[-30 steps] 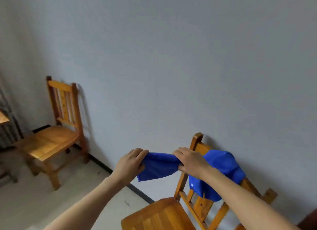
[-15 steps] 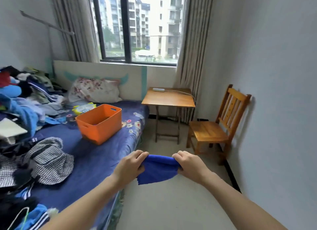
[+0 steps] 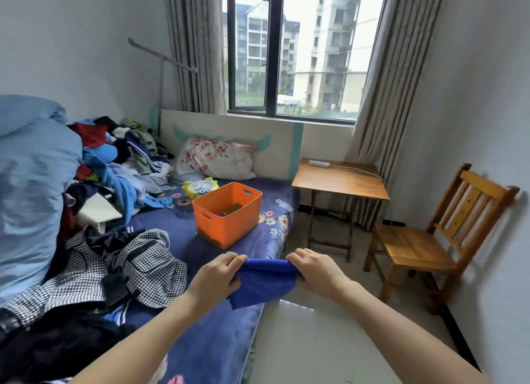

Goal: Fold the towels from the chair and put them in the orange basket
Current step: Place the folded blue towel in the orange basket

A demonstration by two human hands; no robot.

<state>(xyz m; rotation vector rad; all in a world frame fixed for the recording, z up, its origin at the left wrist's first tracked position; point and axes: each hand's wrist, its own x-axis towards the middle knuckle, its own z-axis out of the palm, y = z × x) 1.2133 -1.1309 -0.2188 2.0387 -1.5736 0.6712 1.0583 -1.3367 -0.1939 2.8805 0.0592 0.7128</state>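
Head view: arms outstretched, left hand [image 3: 218, 274] and right hand [image 3: 319, 271] pinch blue towel [image 3: 263, 284].

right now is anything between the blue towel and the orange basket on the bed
Nothing visible. The left hand and right hand hold the blue towel above the edge of the bed sheet; only bare sheet lies between it and the orange basket, whose top is open.

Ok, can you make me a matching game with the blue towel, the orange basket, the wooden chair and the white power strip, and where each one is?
Things: 1 blue towel; 2 orange basket; 3 wooden chair; 4 white power strip.
Places: A on the small table; B on the bed; C held by the left hand and right hand; D beside the right wall.
Pairs: 1-C; 2-B; 3-D; 4-A.
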